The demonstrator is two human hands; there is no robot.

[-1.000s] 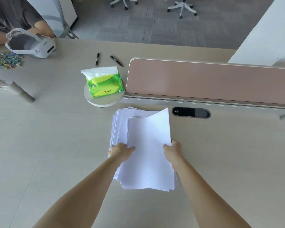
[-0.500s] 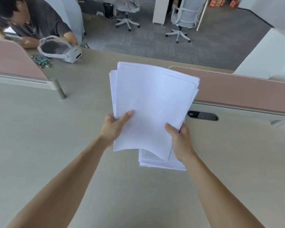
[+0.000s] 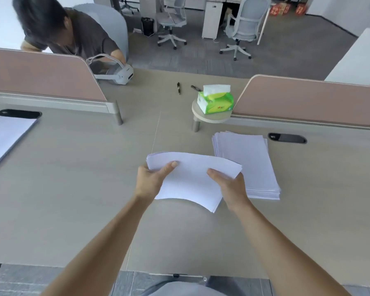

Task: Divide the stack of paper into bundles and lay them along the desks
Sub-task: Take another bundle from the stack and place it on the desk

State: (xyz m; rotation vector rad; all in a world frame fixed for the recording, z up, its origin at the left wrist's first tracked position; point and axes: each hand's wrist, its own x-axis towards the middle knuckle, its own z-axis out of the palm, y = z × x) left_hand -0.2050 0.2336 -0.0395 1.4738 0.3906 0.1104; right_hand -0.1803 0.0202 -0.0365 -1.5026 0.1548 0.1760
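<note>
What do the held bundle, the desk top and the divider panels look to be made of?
Held bundle: thin white matte paper; it bows between the hands. Desk top: pale wood-grain laminate, probably; faint streaks, low sheen. Divider panel: dull pink, likely fabric-covered, with a pale rim.

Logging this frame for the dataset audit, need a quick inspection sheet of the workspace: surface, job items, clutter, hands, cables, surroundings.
Surface: light wood desk, with a seam running between two joined tops.
Job's things: held bundle lifted and bowed; main stack flat on the desk to its right; another bundle lying at far left.
Clutter: tissue pack on a small round shelf, two pens, white headset.
Hands: left hand and right hand each grip a side of the held bundle.
Cables: nothing seen; two cable ports only.
Surroundings: pink dividers, a seated person, office chairs.
</note>
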